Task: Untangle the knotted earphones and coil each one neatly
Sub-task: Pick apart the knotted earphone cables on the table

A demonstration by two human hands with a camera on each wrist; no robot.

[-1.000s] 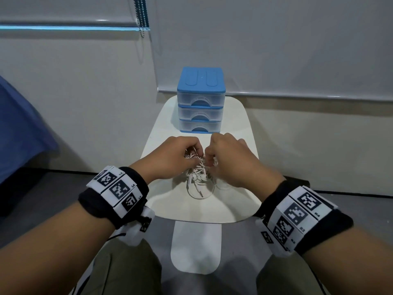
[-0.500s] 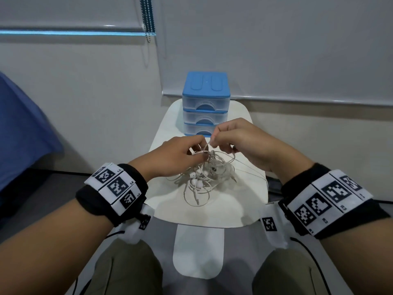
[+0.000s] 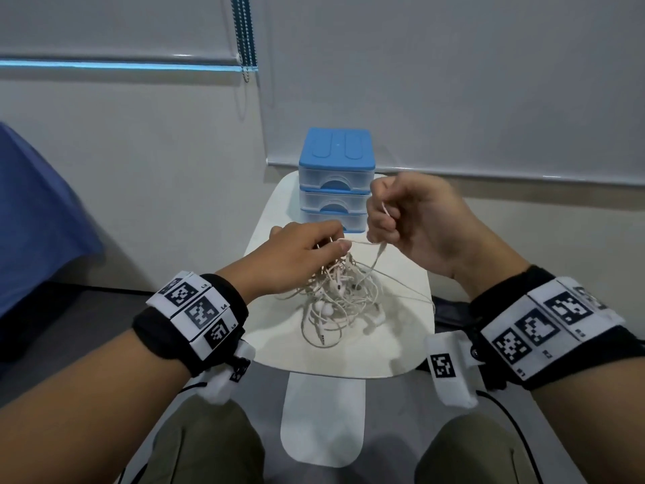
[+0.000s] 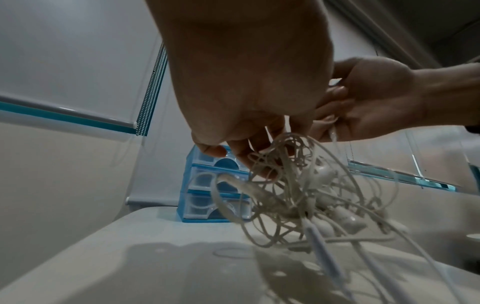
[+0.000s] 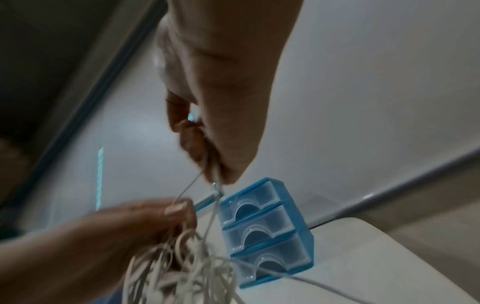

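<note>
White earphones (image 3: 336, 295) hang tangled just above the bench (image 3: 391, 347), the left hand (image 3: 296, 255) gripping the knot to anchor it while the right hand (image 3: 415, 218) pinches one strand, drawing it free.

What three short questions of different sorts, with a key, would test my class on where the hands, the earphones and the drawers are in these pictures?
1. True or false: the tangle of earphones lies flat on the table, untouched by either hand.
2. Which hand is higher in the head view? A) left hand B) right hand C) both level
3. Fill in: behind the hands stands a blue-topped set of ____ drawers.

Key
1. False: the left hand grips the top of the tangle, while the right hand pinches a cord drawn up out of it.
2. B
3. three
</note>
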